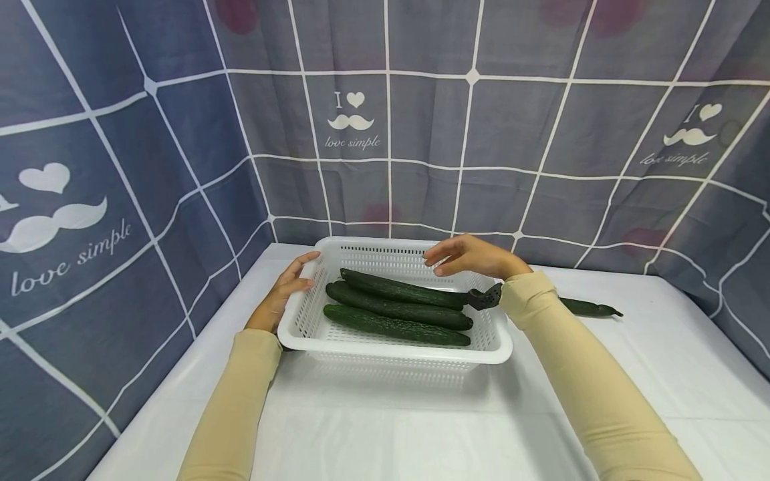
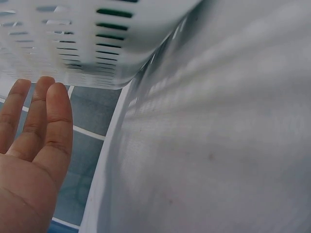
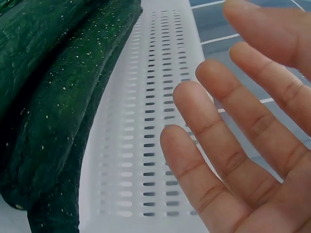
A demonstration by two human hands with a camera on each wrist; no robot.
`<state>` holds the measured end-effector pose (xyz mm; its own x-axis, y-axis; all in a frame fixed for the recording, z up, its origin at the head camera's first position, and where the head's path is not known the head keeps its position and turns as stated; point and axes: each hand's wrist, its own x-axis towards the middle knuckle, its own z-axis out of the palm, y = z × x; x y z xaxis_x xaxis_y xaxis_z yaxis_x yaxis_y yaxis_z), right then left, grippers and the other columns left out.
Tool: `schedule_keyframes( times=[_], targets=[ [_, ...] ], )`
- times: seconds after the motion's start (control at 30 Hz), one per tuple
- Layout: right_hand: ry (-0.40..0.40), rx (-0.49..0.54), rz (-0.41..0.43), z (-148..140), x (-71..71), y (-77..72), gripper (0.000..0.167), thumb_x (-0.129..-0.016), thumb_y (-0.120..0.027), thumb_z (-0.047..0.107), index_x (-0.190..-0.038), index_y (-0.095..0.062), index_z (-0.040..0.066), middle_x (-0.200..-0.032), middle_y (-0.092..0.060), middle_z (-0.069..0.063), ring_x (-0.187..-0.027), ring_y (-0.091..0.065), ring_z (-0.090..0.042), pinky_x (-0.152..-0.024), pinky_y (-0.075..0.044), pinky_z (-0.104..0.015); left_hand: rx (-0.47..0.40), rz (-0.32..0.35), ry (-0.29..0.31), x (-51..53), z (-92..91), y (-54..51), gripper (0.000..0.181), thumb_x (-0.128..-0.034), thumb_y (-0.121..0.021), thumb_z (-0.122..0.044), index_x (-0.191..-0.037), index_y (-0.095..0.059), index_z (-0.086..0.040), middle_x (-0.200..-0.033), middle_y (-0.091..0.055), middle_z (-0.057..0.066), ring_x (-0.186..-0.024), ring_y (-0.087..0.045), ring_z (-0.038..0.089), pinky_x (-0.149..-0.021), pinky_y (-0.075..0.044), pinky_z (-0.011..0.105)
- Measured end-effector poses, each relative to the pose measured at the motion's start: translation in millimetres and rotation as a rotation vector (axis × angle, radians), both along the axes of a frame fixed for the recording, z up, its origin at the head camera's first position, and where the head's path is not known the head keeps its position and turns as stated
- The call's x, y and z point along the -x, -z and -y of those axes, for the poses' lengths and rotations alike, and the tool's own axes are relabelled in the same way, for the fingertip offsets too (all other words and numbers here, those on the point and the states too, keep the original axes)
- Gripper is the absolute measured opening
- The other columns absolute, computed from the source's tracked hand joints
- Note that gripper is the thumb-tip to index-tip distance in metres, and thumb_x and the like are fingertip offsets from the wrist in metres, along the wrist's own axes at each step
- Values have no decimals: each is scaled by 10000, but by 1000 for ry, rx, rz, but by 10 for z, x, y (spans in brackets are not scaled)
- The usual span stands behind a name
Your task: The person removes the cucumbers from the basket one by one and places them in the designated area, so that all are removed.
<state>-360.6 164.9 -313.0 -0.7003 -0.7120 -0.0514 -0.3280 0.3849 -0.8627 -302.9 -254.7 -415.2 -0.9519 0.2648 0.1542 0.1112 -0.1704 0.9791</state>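
On the desk point(image 1: 337, 434), a white basket point(image 1: 385, 349), best braced at both ends, is loaded with three cucumbers point(image 1: 400, 308) (a fourth cucumber point(image 1: 585, 307) outside, three o'clock); its rim is touched at nine by the straight-fingered left hand point(image 1: 279, 294), the right hand point(image 1: 475, 257) relaxed and empty at two.
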Motion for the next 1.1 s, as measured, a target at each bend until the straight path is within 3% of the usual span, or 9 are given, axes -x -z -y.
schedule_keyframes(
  times=[0.33,0.67,0.93,1.1],
  targets=[
    [-55,-32,10,177,80,40,482,-991,-712,26,-1438,-593,-107,-1500,-576,-309,-1404,-522,-527,-1060,-523,-377,-8,1,-2,-2,5,-9,618,-959,-504,-84,-1539,-491,-296,-1617,-349,125,-1351,-448,228,-1024,-476,377],
    [-40,-95,53,345,103,66,504,-1002,-695,65,-1460,-574,-107,-1493,-587,-304,-1296,-643,-287,-1086,-513,-409,-12,4,4,13,7,-25,648,-941,-539,-97,-1564,-463,-260,-1607,-360,121,-1330,-475,213,-1001,-500,361],
    [-32,-138,123,489,111,123,505,-1018,-671,77,-1480,-557,-93,-1489,-578,-318,-1296,-646,-323,-1144,-472,-526,14,-36,-6,27,17,-2,617,-942,-510,-79,-1516,-510,-306,-1634,-326,162,-1334,-458,211,-1003,-486,354],
    [-31,-146,152,535,116,168,537,-1014,-680,71,-1493,-527,-118,-1443,-638,-261,-1228,-676,-254,-1117,-495,-489,10,-59,1,55,15,23,615,-943,-509,-70,-1514,-519,-298,-1587,-365,157,-1300,-496,196,-979,-512,339]
  ],
)
